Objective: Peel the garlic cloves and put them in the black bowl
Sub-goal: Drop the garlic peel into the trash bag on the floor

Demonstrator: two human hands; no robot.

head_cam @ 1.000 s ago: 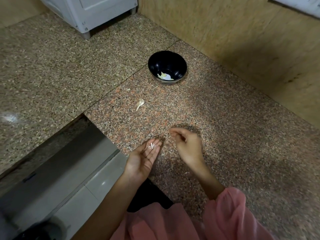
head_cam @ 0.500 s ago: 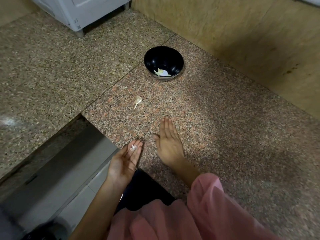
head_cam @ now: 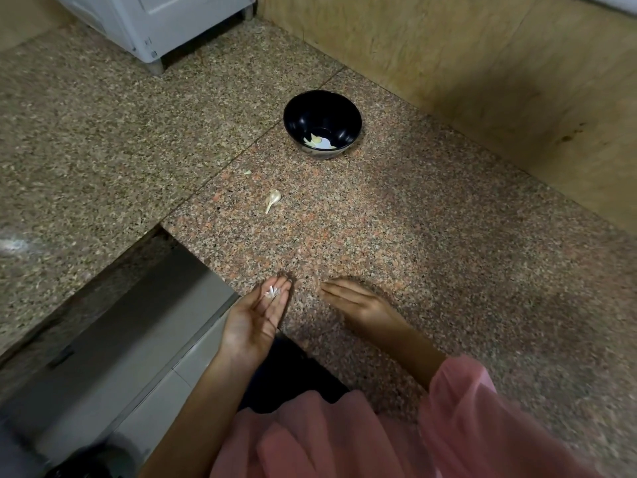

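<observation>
The black bowl point(head_cam: 322, 122) stands on the granite counter point(head_cam: 431, 253) far ahead of me, with peeled garlic cloves point(head_cam: 319, 142) at its bottom. One unpeeled garlic clove point(head_cam: 273, 199) lies on the counter between the bowl and my hands. My left hand point(head_cam: 256, 319) is held palm up at the counter's front edge, fingers straight, carrying small white bits of garlic skin point(head_cam: 271, 292) on the fingers. My right hand point(head_cam: 358, 305) lies flat, palm down on the counter, fingers pointing left toward the left hand.
A tiny scrap of skin point(head_cam: 246, 172) lies left of the clove. A white appliance point(head_cam: 158, 22) stands at the back left. A tan wall point(head_cam: 482, 63) runs behind the bowl. Below the counter edge at left is a grey ledge point(head_cam: 120, 322).
My right hand went from curled fingers to flat on the counter, then swept leftward toward the left hand. The left hand stays palm up with the skin bits.
</observation>
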